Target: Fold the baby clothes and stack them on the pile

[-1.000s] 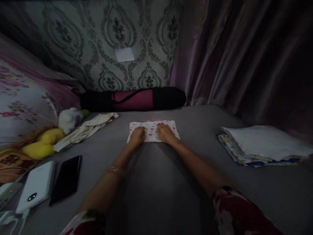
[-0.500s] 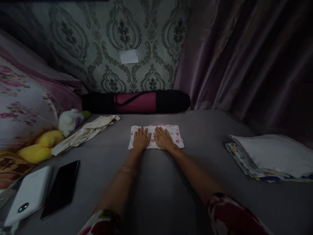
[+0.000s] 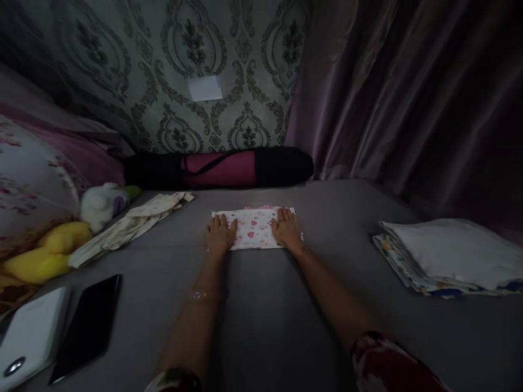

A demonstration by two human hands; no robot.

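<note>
A folded white cloth with pink and red heart prints (image 3: pixel 254 230) lies flat on the grey sheet in front of me. My left hand (image 3: pixel 220 234) rests palm down on its left end, fingers stretched out. On the right end lies my right hand (image 3: pixel 286 228), also flat with its fingers extended. Between the two hands the printed middle of the cloth shows. A bit of pink fabric peeks out along the far edge. What lies beneath the palms is hidden.
At right is a stack of folded cloths (image 3: pixel 453 256). A black and maroon long bag (image 3: pixel 224 169) lies against the wall. To the left are a crumpled pale cloth (image 3: pixel 134 223), a yellow plush toy (image 3: pixel 49 253), a white plush toy (image 3: pixel 102 206), a phone (image 3: pixel 87 326) and a white power bank (image 3: pixel 35 329).
My hands have slid apart from the middle of the cloth, the left one to its left end and the right one to its right end. The view has shifted slightly.
</note>
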